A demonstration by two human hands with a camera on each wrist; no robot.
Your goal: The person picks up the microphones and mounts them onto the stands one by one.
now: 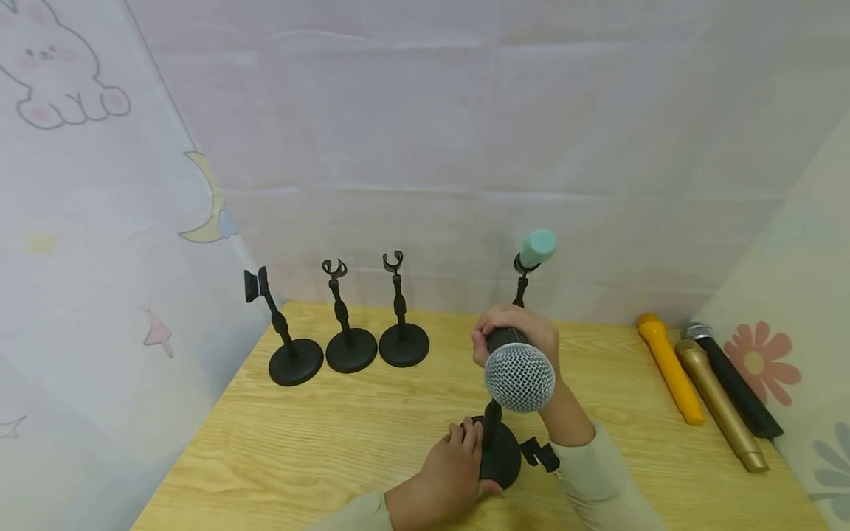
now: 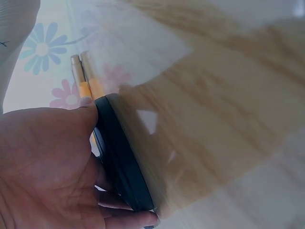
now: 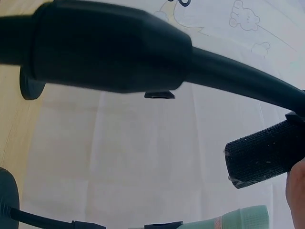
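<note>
A black microphone with a silver mesh head points toward me above a black desk stand. My right hand wraps round its handle from above. In the right wrist view, the stand's pole crosses the top; a textured black cylinder shows at right beside the hand's edge. My left hand holds the stand's round base, thumb on the near edge and fingers on the far side. In the left wrist view, the palm lies against the base's rim. The holder joint is mostly hidden.
Three bare stands stand at the back left. Behind my right hand, another stand holds a mint microphone. Orange, gold and black microphones lie at the right. A small black clip-like piece shows by the right sleeve.
</note>
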